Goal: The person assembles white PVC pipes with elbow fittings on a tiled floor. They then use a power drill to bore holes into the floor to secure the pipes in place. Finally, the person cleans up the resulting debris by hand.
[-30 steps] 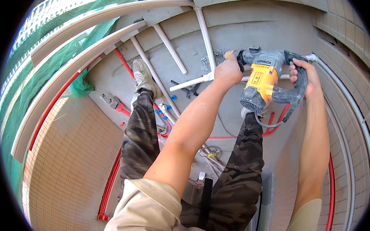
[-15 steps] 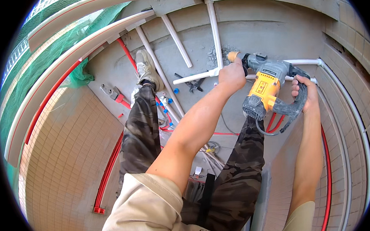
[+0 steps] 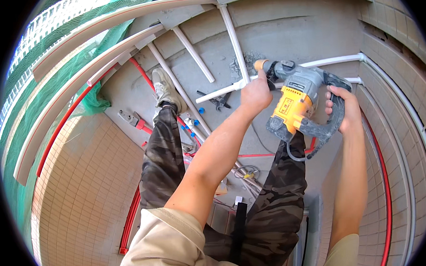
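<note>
A yellow and grey rotary hammer point(image 3: 287, 101), dusty and tilted, is held between my two hands above my right leg. My left hand point(image 3: 257, 92) is closed round the grip near its front end, just below a tan-orange cylindrical part. Round the rear D-shaped handle, my right hand point(image 3: 347, 108) is wrapped, fingers curled over the bar. A grey cord loops down from that handle. Beyond the front end, a patch of grey rubble point(image 3: 248, 62) lies on the concrete beside white pipes point(image 3: 235, 46). The tool's tip cannot be made out clearly.
Black-handled pliers point(image 3: 216, 100), blue caps, a grey-and-red pipe cutter point(image 3: 132, 120) and loose white pipes lie on the floor. Red pipes point(image 3: 384, 197) and white pipes run along the tiled right wall. Green netting point(image 3: 54, 92) hangs behind curved rails at left.
The rotary hammer and both hands have shifted slightly left in the view, and the surroundings have shifted too. Both hands keep their hold.
</note>
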